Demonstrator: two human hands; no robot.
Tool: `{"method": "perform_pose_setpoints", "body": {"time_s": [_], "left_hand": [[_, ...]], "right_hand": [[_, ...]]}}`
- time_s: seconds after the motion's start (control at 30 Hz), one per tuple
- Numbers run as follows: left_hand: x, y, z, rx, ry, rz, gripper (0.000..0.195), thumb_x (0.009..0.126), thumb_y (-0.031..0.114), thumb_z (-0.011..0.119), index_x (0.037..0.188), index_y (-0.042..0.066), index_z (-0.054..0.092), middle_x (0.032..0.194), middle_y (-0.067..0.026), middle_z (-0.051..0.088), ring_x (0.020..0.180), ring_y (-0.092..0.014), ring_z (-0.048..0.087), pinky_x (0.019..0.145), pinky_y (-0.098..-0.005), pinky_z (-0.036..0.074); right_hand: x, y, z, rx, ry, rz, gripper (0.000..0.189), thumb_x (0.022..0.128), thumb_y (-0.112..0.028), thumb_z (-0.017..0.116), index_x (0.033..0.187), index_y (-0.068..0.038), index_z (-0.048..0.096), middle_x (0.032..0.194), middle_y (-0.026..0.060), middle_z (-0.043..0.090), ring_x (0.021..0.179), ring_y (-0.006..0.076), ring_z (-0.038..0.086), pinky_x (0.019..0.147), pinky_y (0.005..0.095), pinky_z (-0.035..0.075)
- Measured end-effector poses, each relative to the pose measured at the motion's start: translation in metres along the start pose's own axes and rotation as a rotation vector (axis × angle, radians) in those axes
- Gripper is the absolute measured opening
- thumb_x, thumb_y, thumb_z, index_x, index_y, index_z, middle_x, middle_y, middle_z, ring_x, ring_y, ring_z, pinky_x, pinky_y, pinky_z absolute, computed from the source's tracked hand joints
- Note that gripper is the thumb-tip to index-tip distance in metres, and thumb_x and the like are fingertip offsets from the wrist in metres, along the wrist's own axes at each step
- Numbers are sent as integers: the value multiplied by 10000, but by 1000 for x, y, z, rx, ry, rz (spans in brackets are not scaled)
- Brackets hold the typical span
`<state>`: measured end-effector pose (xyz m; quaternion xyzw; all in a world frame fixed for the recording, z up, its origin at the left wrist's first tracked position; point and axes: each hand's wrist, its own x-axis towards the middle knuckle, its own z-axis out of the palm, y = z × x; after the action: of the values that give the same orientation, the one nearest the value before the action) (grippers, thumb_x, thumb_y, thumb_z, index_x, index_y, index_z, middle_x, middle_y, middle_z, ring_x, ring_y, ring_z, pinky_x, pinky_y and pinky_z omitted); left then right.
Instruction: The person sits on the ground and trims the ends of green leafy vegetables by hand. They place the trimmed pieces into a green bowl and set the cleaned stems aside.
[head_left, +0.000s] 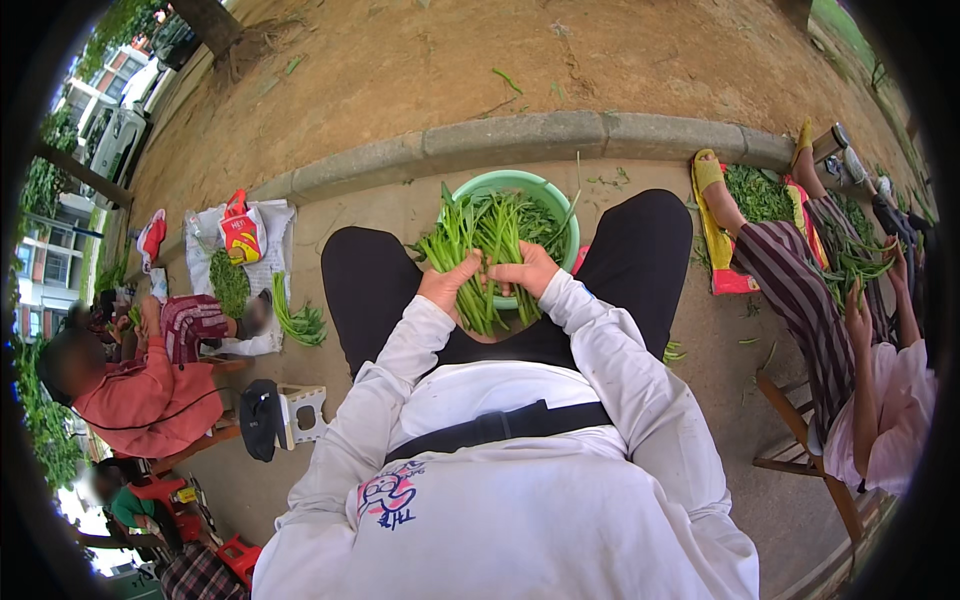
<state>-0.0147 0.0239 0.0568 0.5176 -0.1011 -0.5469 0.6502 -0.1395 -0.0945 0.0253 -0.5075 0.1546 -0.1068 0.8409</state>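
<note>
Between the knees stands a pale green plastic basin (568, 232) with loose leafy greens (536, 211) in it. My left hand (450, 283) is closed around one bundle of long green stems (448, 238), thumb on top. Close beside it, nearly touching, my right hand (531, 268) grips a second bundle of green stems (504, 223). Both bundles lie over the near part of the basin, leaves and stem tips pointing away and the thicker stem ends towards the body. The fingers beneath the stems are mostly hidden.
A concrete kerb (517, 135) runs beyond the basin. At left, a bunch of greens (300, 322) lies on the ground near a plastic stool (304, 416), a black bag (259, 420) and a seated person (150, 397). At right, another person (874, 420) sits on a wooden chair (787, 465), holding greens.
</note>
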Motion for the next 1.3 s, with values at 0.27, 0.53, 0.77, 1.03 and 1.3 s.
{"method": "perform_pose_setpoints", "body": {"time_s": [0.27,0.53,0.77,1.03,1.3], "left_hand": [[2,-3,-13,55,89,33,265,744,148,692,939,41,548,756,-33,553,642,-143,542,555,-277,459],[-1,0,-2,135,34,3,253,727,144,710,923,45,585,729,-24,562,608,-128,520,548,-260,429],[-4,0,4,308,-62,-14,267,731,153,704,939,38,583,761,-19,575,622,-129,520,562,-252,418],[-11,10,13,150,-45,-113,275,748,157,684,963,34,564,800,-29,581,636,-126,534,568,-262,452],[-4,9,-2,99,-19,-53,298,770,187,654,1009,31,565,803,-34,559,628,-118,508,555,-265,447]], "right_hand": [[-3,-14,-29,479,753,-257,170,762,-67,583,881,-67,462,722,36,509,571,149,521,502,301,481],[1,-14,-14,432,437,-90,197,769,-164,643,889,-74,515,615,5,452,450,115,414,429,282,400],[7,-17,0,363,286,-12,258,789,-154,630,1006,-42,547,813,59,574,503,105,462,458,263,426],[7,-10,-7,292,307,-30,207,742,-74,648,911,-22,540,777,72,592,607,154,582,527,257,493],[5,-9,-6,244,298,-31,230,717,-9,654,908,11,527,781,99,590,670,190,611,583,274,537]]}}
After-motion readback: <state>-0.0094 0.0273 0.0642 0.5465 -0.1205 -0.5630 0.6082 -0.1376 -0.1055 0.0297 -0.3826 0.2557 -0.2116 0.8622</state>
